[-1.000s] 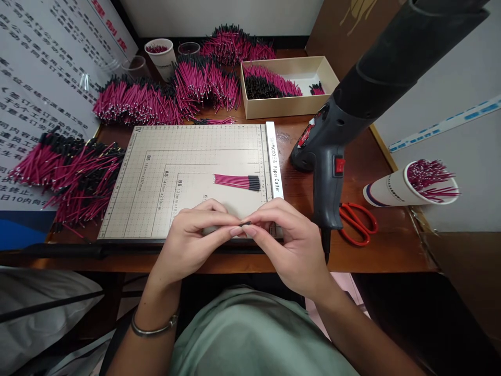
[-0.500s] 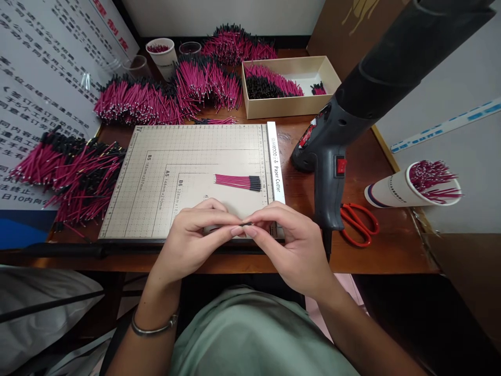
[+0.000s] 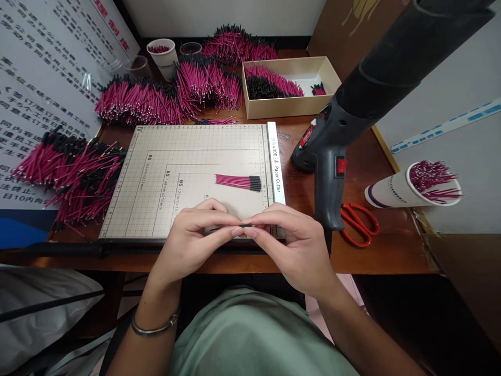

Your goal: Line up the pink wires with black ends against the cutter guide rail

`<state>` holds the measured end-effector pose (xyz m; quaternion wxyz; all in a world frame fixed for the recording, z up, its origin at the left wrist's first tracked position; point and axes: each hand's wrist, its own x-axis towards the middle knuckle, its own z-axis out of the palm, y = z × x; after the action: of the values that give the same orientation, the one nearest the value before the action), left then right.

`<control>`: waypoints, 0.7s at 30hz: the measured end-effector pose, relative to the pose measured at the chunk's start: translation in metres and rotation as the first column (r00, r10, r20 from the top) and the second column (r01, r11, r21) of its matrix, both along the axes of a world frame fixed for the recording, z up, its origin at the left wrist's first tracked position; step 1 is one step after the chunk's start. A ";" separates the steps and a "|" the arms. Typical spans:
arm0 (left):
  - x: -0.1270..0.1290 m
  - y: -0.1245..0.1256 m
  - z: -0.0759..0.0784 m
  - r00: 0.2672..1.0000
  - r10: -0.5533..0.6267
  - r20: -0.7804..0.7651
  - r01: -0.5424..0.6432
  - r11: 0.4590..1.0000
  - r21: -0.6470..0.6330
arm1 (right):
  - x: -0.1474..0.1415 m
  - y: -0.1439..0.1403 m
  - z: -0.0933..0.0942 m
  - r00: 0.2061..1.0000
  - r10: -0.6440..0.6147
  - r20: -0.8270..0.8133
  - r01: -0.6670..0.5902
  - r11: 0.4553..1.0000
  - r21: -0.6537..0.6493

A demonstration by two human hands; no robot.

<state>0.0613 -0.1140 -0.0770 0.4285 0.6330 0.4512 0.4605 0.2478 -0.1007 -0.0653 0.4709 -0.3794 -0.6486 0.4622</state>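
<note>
My left hand and my right hand meet over the front edge of the paper cutter. Between their thumbs and fingertips they pinch a short wire with a black sleeve; most of it is covered by the fingers. Both hands are closed. Just beyond them, on the cutter board, lies a neat row of pink wires with black ends, black ends to the right.
A heat gun stands right of the board, beside red-handled scissors and a tipped paper cup of wires. Behind are wire heaps, an open box of wires and an upright paper cup.
The hands stay in nearly the same place. The thumbtips have parted slightly, and more of the black sleeve shows between them.
</note>
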 end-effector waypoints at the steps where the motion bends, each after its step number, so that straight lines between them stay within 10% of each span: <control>1: 0.000 0.000 0.000 1.000 0.001 0.003 -0.001 1.000 0.003 | 0.000 0.000 0.000 1.000 -0.005 -0.018 0.004 1.000 -0.013; 21: 0.001 0.001 -0.001 1.000 0.002 0.000 -0.002 1.000 0.025 | -0.002 -0.002 0.000 0.998 -0.036 -0.047 0.031 0.995 -0.099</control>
<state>0.0619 -0.1129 -0.0781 0.4202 0.6378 0.4462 0.4664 0.2461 -0.1022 -0.0657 0.4750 -0.4015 -0.6070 0.4947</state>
